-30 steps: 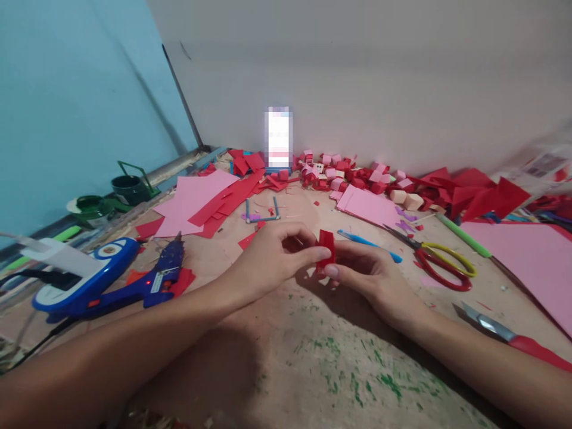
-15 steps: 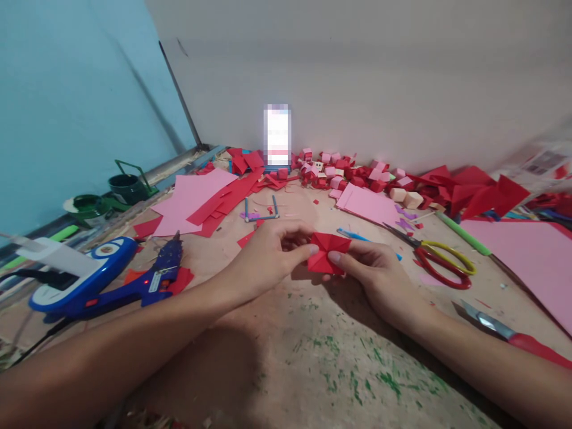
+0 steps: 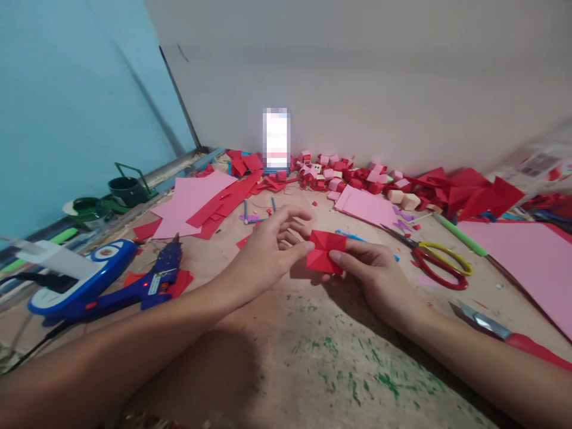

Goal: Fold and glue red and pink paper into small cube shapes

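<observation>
A small red paper square [image 3: 328, 243] with crease lines running across it is held up over the table. My right hand [image 3: 379, 275] pinches its right side, thumb on the front face and fingers behind. My left hand [image 3: 270, 247] is at the square's left edge, its thumb tip against or just beside the paper. The other left fingers are apart and loosely curled, away from the square. Behind my right fingers lies a blue pen-like tool [image 3: 351, 236], partly hidden.
Scissors [image 3: 442, 262] and a red-handled knife [image 3: 504, 333] lie at right. A blue glue gun [image 3: 156, 277] sits at left near a power strip [image 3: 84, 280]. Pink sheets [image 3: 192, 199], a pile of red and pink paper cubes [image 3: 339, 173] and a lit phone [image 3: 277, 140] are at the back.
The left fingers have come off the paper and spread; only the thumb stays near its left edge. The right hand keeps its pinch on the square.
</observation>
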